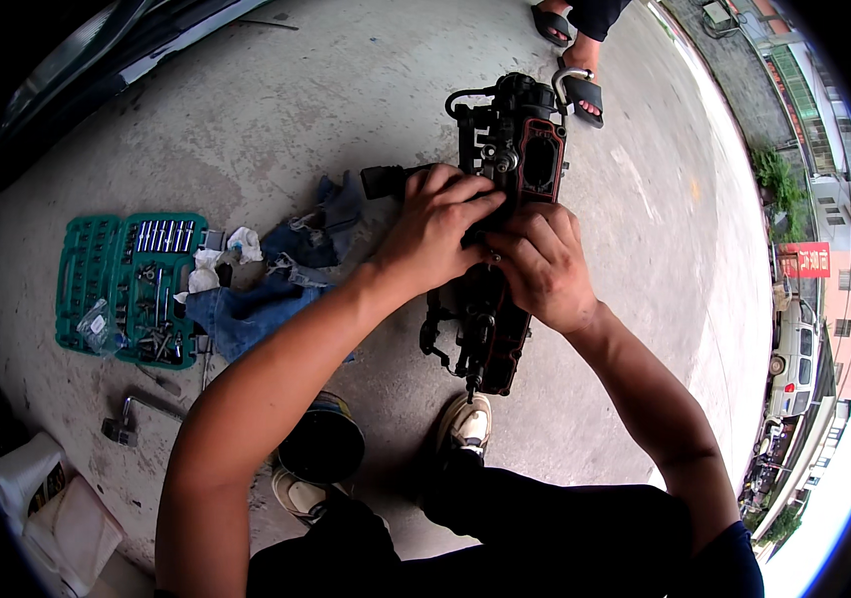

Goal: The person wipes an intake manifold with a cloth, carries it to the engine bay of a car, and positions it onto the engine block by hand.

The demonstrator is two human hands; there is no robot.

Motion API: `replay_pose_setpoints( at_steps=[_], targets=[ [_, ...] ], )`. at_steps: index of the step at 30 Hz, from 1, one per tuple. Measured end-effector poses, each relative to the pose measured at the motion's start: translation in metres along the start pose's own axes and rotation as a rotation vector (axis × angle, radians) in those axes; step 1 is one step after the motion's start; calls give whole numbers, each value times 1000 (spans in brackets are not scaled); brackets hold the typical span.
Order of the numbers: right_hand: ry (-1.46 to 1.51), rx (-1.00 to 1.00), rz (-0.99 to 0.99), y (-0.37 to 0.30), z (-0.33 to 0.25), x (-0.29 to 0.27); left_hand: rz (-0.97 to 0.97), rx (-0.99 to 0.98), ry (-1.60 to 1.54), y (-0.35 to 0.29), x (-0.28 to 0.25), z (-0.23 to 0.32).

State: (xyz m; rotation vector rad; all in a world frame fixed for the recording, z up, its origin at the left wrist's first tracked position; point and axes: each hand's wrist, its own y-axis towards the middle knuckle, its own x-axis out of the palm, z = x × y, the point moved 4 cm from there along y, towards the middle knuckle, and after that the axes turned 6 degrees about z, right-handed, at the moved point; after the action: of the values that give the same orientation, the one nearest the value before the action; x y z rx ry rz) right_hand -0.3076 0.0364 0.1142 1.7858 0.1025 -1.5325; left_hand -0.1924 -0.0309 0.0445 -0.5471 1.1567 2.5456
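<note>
A long black engine intake manifold (541,159) with red gaskets round its ports stands out in front of me, above the concrete floor. My left hand (442,214) lies over its left side at mid-length, fingers bent and closed on it. From the right, my right hand (548,264) meets it at the same place, with the fingers curled and the thumb pressed in. A small shiny spot shows by the right thumb; what those fingertips pinch is hidden. Hoses and metal fittings run along the manifold's left side and ends.
To the left, a green socket set case (94,224) lies unfolded beside blue denim rags (241,317). Nearer are a hammer (122,429), a black bucket (321,444) and plastic jugs (32,478). Another person's sandalled foot (585,95) is beyond the manifold; a vehicle (117,70) stands far left.
</note>
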Motion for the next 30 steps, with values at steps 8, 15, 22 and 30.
replay_pose_setpoints(
  at_steps=[8,15,22,30],
  targets=[
    [36,65,82,-4,1,8,-62,-7,-17,5,-2,-1],
    [55,105,158,-12,3,13,-69,-6,-64,5,1,-2],
    [133,136,117,-10,1,4,-65,-21,-9,1,-3,-3],
    [157,282,292,-18,27,-3,-73,-122,-131,-4,-14,-5]
  ],
)
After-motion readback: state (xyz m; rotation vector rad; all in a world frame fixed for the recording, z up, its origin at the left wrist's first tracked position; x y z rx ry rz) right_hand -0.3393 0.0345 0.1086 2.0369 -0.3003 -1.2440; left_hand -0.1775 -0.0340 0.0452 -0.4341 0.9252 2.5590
